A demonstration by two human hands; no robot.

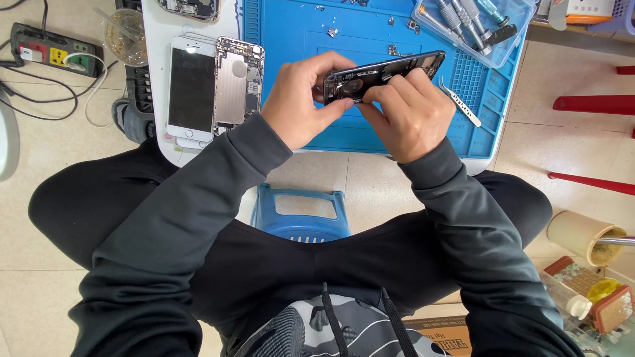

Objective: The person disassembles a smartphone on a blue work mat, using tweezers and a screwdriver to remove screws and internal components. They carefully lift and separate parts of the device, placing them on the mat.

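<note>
Both hands on an opened dark phone above the blue mat.

Head view: left hand [297,99] pinches the opened phone body [383,74] at its near end, right hand [407,112] fingers closed on its lower edge; tweezers [460,104] just right, white phone [191,89] lying well left.

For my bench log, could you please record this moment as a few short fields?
Left hand: grips the near end of the opened dark phone housing
Right hand: fingertips pinch at the housing's lower edge
Work surface: blue rubber repair mat
Beside the right hand: white-tipped metal tweezers on the mat
To the left: white phone screen and bare silver phone back
</note>
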